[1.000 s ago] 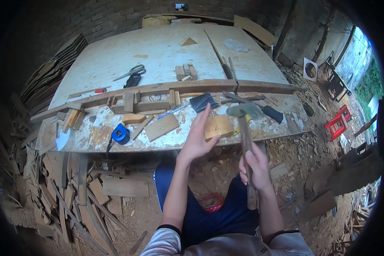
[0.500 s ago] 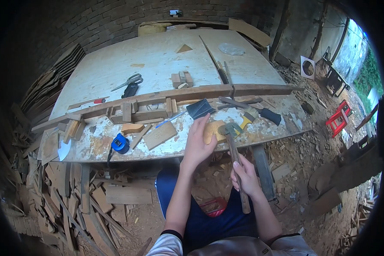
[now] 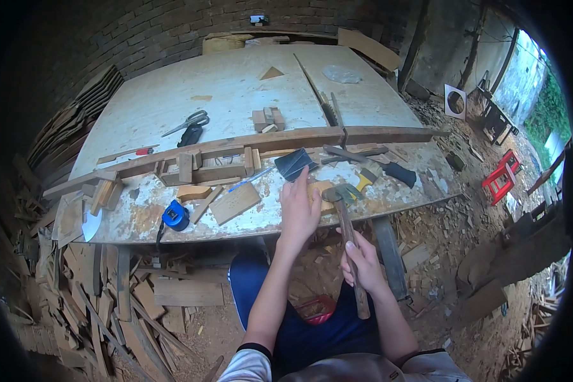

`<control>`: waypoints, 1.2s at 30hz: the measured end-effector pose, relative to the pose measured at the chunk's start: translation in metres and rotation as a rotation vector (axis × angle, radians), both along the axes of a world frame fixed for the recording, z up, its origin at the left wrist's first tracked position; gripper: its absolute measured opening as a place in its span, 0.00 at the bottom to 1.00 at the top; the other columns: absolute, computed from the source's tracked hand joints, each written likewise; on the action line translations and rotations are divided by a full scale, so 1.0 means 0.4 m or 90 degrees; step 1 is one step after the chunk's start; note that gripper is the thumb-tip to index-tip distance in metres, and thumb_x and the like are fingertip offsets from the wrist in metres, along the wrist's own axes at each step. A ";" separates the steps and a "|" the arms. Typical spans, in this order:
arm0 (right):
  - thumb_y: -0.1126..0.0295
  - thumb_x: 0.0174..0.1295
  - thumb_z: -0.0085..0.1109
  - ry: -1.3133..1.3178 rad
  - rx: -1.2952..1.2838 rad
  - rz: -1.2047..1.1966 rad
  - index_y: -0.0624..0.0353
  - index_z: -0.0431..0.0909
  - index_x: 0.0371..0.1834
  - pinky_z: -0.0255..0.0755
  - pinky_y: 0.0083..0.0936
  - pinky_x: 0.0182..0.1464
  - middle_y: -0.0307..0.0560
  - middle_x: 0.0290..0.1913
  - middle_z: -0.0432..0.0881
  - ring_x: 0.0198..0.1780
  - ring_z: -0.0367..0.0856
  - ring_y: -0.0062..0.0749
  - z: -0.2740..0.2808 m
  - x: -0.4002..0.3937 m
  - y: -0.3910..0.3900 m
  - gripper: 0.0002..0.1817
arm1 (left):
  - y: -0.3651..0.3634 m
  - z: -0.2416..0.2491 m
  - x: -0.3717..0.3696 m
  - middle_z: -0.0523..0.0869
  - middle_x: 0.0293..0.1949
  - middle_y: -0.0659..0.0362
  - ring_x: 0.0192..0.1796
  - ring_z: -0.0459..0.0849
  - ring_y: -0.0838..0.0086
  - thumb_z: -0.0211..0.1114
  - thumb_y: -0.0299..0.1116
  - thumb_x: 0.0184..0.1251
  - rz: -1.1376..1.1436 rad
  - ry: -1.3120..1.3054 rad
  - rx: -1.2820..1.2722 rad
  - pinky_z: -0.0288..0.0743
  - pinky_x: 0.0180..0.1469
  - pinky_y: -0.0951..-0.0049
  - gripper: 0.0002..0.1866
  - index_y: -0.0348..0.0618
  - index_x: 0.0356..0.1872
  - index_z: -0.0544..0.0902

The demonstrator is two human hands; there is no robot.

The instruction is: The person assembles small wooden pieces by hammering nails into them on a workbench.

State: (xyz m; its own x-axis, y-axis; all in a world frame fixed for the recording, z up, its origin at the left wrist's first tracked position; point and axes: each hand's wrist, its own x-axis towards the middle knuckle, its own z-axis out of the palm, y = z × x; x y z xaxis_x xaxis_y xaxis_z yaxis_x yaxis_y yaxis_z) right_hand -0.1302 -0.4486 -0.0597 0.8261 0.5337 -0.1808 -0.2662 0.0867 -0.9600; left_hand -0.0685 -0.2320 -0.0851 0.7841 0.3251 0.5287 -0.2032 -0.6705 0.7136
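Note:
My right hand point(image 3: 365, 260) is wrapped around the wooden handle of a hammer point(image 3: 346, 223), whose metal head points away from me over the bench's front edge. My left hand point(image 3: 300, 209) has its fingers stretched forward, the index fingertip at the near edge of a dark, creased sheet point(image 3: 294, 165) that looks like sandpaper. A light yellow-brown wood piece point(image 3: 323, 189) lies between the left hand and the hammer head, partly hidden by both. Beyond the hammer head is a brush with a yellow handle point(image 3: 364, 181).
The workbench point(image 3: 146, 216) also carries a blue tape measure point(image 3: 176, 216), a flat board point(image 3: 235, 203), scissors point(image 3: 188, 123) and a wooden frame point(image 3: 204, 170). A long beam point(image 3: 235, 146) crosses it. Scrap wood point(image 3: 102, 305) piles up below left; a red stand point(image 3: 502, 178) is right.
My left hand has slid slightly forward and right, its index finger reaching further onto the dark sheet and covering more of the yellow-brown wood. My right hand keeps hold of the hammer.

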 end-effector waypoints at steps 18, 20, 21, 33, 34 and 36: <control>0.61 0.89 0.51 -0.006 -0.006 0.001 0.53 0.69 0.84 0.62 0.18 0.19 0.35 0.24 0.73 0.16 0.66 0.14 -0.006 -0.005 -0.003 0.25 | 0.006 -0.021 0.004 0.89 0.50 0.45 0.54 0.83 0.51 0.63 0.25 0.74 0.003 -0.083 -0.039 0.76 0.62 0.53 0.19 0.35 0.64 0.82; 0.61 0.89 0.52 -0.010 -0.009 0.000 0.53 0.69 0.84 0.62 0.18 0.18 0.35 0.24 0.72 0.16 0.66 0.14 -0.006 -0.005 -0.002 0.25 | 0.000 -0.022 0.000 0.89 0.49 0.46 0.55 0.85 0.52 0.69 0.26 0.71 0.032 -0.146 -0.052 0.77 0.62 0.54 0.14 0.36 0.55 0.85; 0.61 0.89 0.52 -0.011 -0.011 -0.001 0.53 0.69 0.84 0.62 0.18 0.18 0.35 0.24 0.72 0.16 0.66 0.14 -0.008 -0.007 -0.002 0.25 | -0.005 -0.008 -0.014 0.89 0.48 0.47 0.54 0.86 0.52 0.72 0.25 0.69 0.053 -0.175 -0.033 0.78 0.61 0.55 0.11 0.36 0.50 0.86; 0.61 0.89 0.52 -0.009 0.001 -0.003 0.53 0.69 0.84 0.62 0.19 0.18 0.35 0.24 0.73 0.16 0.66 0.15 -0.015 -0.007 -0.002 0.25 | 0.013 -0.003 -0.048 0.91 0.41 0.53 0.48 0.89 0.56 0.76 0.21 0.61 -0.018 -0.232 0.000 0.83 0.58 0.55 0.04 0.37 0.35 0.88; 0.61 0.89 0.52 -0.009 0.001 -0.003 0.53 0.69 0.84 0.62 0.18 0.18 0.35 0.24 0.73 0.16 0.66 0.15 -0.016 -0.006 -0.003 0.25 | 0.016 -0.005 -0.049 0.91 0.41 0.53 0.48 0.90 0.56 0.76 0.20 0.61 -0.034 -0.220 -0.013 0.83 0.60 0.54 0.04 0.37 0.35 0.89; 0.61 0.89 0.52 -0.008 0.003 -0.001 0.53 0.69 0.84 0.61 0.18 0.19 0.35 0.24 0.73 0.16 0.66 0.14 -0.018 -0.006 -0.003 0.25 | 0.019 -0.007 -0.047 0.91 0.41 0.53 0.48 0.91 0.56 0.75 0.21 0.62 -0.037 -0.224 0.003 0.82 0.66 0.52 0.04 0.37 0.37 0.91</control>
State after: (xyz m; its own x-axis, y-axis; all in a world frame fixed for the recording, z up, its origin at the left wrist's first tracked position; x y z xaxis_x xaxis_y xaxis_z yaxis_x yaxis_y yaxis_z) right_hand -0.1325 -0.4497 -0.0667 0.8294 0.5329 -0.1675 -0.2532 0.0913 -0.9631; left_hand -0.0871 -0.2242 -0.0879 0.5704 0.2821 0.7714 -0.4739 -0.6540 0.5896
